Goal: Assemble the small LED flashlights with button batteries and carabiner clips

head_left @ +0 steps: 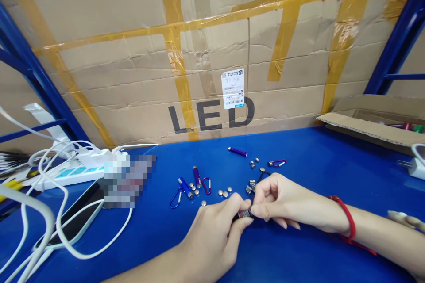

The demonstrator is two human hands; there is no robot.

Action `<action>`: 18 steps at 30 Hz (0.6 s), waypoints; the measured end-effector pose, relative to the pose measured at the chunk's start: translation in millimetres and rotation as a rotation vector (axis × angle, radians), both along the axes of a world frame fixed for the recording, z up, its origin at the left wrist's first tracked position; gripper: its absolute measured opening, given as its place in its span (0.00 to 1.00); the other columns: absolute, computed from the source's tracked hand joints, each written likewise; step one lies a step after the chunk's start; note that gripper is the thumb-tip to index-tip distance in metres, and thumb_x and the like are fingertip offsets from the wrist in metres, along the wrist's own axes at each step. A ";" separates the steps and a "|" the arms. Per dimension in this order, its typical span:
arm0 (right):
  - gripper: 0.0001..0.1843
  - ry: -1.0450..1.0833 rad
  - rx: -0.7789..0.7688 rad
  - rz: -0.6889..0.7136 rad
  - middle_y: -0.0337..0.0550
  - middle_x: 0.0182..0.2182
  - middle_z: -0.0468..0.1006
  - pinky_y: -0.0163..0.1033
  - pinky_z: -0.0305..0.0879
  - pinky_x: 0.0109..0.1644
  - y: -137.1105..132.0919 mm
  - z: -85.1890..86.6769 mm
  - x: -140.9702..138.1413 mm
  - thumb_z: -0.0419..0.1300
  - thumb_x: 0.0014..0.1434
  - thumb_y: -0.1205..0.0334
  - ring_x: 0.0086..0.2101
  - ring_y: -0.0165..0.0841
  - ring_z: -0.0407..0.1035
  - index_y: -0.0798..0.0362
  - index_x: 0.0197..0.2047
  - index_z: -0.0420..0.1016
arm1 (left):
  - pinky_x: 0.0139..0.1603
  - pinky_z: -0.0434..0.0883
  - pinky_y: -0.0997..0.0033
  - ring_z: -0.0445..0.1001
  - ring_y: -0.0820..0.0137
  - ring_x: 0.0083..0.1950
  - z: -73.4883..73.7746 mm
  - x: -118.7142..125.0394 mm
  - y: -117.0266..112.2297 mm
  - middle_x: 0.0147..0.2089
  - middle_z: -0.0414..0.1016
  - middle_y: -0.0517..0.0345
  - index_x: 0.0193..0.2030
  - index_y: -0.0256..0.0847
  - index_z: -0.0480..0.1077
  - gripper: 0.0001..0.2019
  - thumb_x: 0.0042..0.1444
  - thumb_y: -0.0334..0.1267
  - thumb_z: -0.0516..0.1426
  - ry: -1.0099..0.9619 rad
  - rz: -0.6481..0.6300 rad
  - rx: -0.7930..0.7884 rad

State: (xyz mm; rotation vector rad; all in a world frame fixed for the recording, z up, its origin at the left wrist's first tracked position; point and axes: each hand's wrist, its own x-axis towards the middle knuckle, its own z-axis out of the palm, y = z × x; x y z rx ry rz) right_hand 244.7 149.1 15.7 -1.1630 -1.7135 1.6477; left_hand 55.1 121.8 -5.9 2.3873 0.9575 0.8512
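Observation:
My left hand (215, 230) is closed around a small black mini flashlight (245, 213) with a printed label, held low over the table. At the flashlight's right end, my right hand (285, 201) pinches with thumb and forefinger; its fingertips hide that end. Just beyond my right hand lie several button cells (250, 186) and a dark clip part (262, 171). Left of them, more button cells (225, 194) are scattered. A blue mini flashlight (185, 188) with a blue carabiner (175, 199) lies beside a purple mini flashlight (197, 177) and its carabiner (206, 185).
Farther back lie a purple tube (237, 151) and a purple carabiner with a metal end (277, 163). A phone (76, 214), white cables and a power strip (69, 177) crowd the left. An open cardboard box (365, 126) stands at right; taped cardboard (139, 75) forms the back.

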 end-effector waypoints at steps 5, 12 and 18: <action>0.15 -0.010 -0.004 0.005 0.32 0.14 0.67 0.20 0.49 0.10 0.9 -0.6 0.4 0.69 0.40 0.57 0.12 0.18 0.56 0.59 0.21 0.71 | 0.29 0.65 0.77 0.73 0.72 0.31 -0.5 0.6 -0.6 0.37 0.76 0.59 0.38 0.42 0.62 0.05 0.60 0.29 0.49 -0.004 -0.003 -0.018; 0.16 0.001 -0.025 0.015 0.32 0.14 0.68 0.20 0.49 0.10 1.2 0.7 1.4 0.70 0.39 0.56 0.12 0.18 0.56 0.59 0.21 0.70 | 0.29 0.65 0.77 0.73 0.71 0.31 1.6 0.6 -0.7 0.36 0.76 0.57 0.37 0.42 0.63 0.05 0.60 0.30 0.49 -0.004 -0.001 -0.014; 0.17 -0.007 -0.031 0.019 0.30 0.11 0.65 0.21 0.48 0.10 1.9 1.4 -0.1 0.70 0.37 0.55 0.12 0.18 0.56 0.58 0.20 0.70 | 0.25 0.62 0.77 0.70 0.73 0.27 1.9 0.2 -3.0 0.32 0.73 0.58 0.36 0.41 0.64 0.05 0.60 0.30 0.49 -0.010 -0.012 0.040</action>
